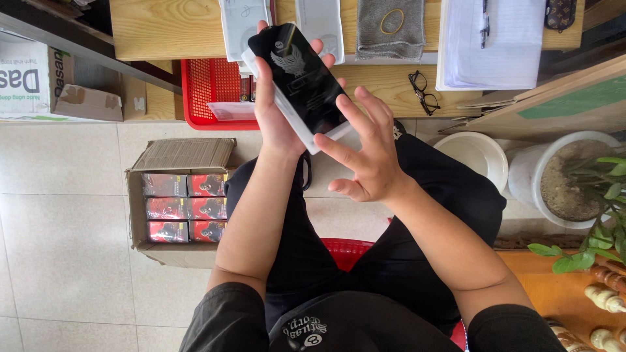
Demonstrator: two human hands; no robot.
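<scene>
My left hand (274, 111) holds a flat black rectangular panel (300, 75) with a light emblem on it, stacked on a thin white backing card whose edge shows below it. The fingers wrap behind and the thumb lies on the left edge. My right hand (368, 153) is spread just right of the panel's lower end, and its index fingertip touches the lower corner. I sit on a red stool (342, 251), legs in black trousers.
A wooden desk (163, 29) bears white packets, a grey cloth (390, 29), black glasses (424, 91) and a notepad (492, 42). A red basket (208, 88) sits under it. An open carton of red boxes (186, 208) stands left; a white bowl (476, 156) and potted plant (574, 176) right.
</scene>
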